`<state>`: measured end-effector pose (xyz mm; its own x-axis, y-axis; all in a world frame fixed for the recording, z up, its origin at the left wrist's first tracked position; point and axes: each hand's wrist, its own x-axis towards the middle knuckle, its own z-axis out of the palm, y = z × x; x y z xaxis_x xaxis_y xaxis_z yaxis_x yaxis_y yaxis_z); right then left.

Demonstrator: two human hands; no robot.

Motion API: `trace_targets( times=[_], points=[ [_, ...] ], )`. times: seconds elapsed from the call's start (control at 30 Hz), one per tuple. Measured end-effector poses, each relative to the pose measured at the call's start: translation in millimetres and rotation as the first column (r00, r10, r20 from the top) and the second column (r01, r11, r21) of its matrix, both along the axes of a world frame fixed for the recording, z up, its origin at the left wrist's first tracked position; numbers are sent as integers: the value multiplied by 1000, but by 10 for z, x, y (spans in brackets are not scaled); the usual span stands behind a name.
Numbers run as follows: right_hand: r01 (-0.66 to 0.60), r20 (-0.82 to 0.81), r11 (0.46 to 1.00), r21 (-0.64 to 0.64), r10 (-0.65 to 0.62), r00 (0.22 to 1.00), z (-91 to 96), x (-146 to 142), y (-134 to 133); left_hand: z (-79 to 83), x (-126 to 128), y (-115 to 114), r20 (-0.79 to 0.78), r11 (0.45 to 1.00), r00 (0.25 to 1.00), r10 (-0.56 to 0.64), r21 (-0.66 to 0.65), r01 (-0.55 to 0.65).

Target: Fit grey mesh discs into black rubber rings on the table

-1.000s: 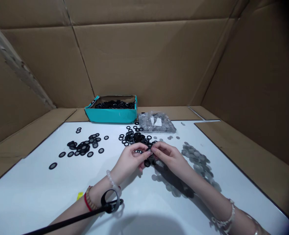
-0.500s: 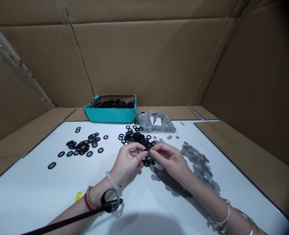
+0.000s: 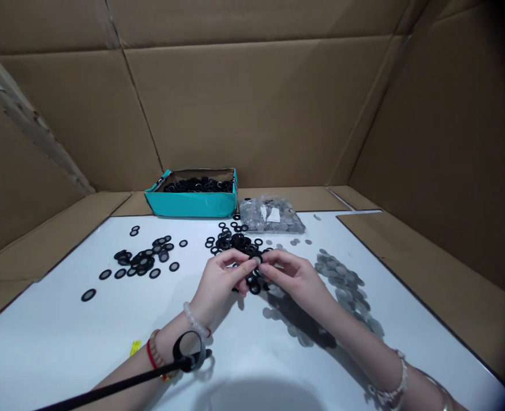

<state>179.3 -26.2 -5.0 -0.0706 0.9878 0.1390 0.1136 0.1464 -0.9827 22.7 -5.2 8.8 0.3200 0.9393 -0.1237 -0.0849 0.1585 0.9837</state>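
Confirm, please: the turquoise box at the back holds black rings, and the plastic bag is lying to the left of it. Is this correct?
Not quite: the head view shows the plastic bag to the right of the turquoise box, which does hold black rings.

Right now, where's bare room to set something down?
Bare: white tabletop between the filled rings and left forearm, and nearest you, between both forearms. Crowded: black rings beyond left hand; grey discs either side of right forearm.

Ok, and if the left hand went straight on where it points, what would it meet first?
Past the black ring at its fingertips, the left hand would probably meet the right hand first, though depth there is hard to judge.
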Motion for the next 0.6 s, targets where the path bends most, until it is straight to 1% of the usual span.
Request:
trace_targets(
  times=[0.07, 0.13, 0.2, 0.3, 0.4, 0.5, 0.53, 0.6],
  points=[
    [-14, -34, 1000, -17, 13, 999, 1, -9, 6, 19, -7, -1, 2, 1000, 1000, -24, 8, 24],
    [-31, 4, 999, -11, 31, 1000, 5, -8, 7, 36, -15, 3, -17, 998, 999, -50, 26, 50],
    [-62, 49, 998, -2, 62, 997, 6, -2, 8, 43, -23, 14, -65, 997, 996, -66, 46, 70],
    [-83, 62, 997, 7, 83, 995, 1, 0, 6, 35, -31, 35, -170, 993, 981, -92, 60, 104],
    [-48, 58, 998, 46, 46, 997, 0, -12, -13, 18, -23, 36, -245, 982, 967, -77, 147, 115],
    [11, 72, 995, 101, -18, 997, 6, -21, -45, 8, -3, 20, -267, 961, 963, -16, 263, 89],
    [25, 87, 993, 116, -36, 996, 7, -20, -52, 6, 1, 16, -267, 958, 964, 3, 278, 74],
    [33, 132, 991, 131, -50, 990, 4, -10, -53, 4, -2, 19, -249, 968, 969, 0, 244, 62]
  ],
)
